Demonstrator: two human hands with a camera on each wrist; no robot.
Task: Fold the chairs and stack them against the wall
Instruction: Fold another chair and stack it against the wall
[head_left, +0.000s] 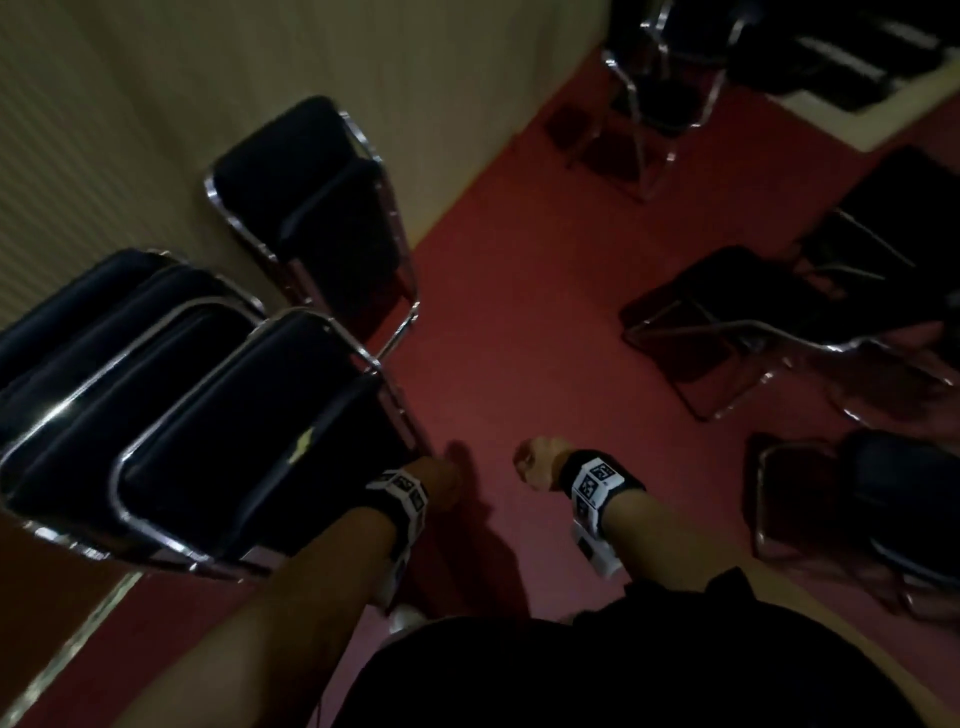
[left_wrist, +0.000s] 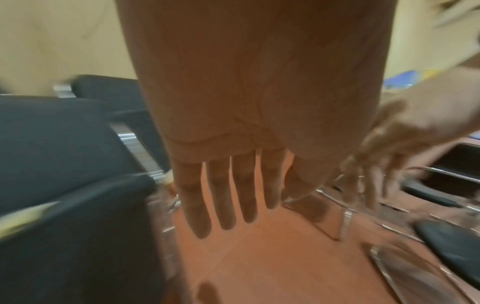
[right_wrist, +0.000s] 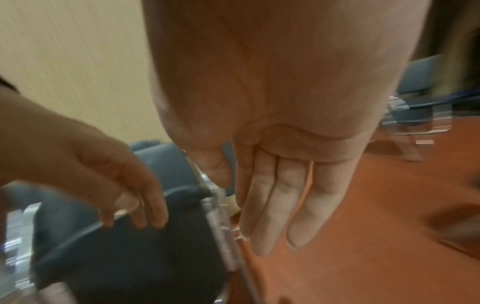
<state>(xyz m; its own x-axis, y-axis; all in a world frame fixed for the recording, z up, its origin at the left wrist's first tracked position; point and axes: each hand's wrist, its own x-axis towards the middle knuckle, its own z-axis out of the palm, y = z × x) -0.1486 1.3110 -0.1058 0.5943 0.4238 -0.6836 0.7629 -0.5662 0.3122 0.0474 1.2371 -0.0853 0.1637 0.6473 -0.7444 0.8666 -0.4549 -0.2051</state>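
Folded chairs (head_left: 171, 395), black padding in chrome tube frames, are leaning stacked against the cream wall (head_left: 156, 78), roughly 3, with 1 more folded chair (head_left: 322, 208) leaning just beyond. At least 3 unfolded chairs (head_left: 727, 322) are standing on the red floor (head_left: 519, 270). Wrist views are showing what the head view blurs: left hand (left_wrist: 233, 174) and right hand (right_wrist: 280, 174) are hanging with straight fingers, holding nothing

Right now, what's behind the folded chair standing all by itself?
Behind the lone folded chair there is only the cream wall, which it leans on. Its black pads cover the strip of wall and the floor edge directly behind it, so that part cannot be seen.
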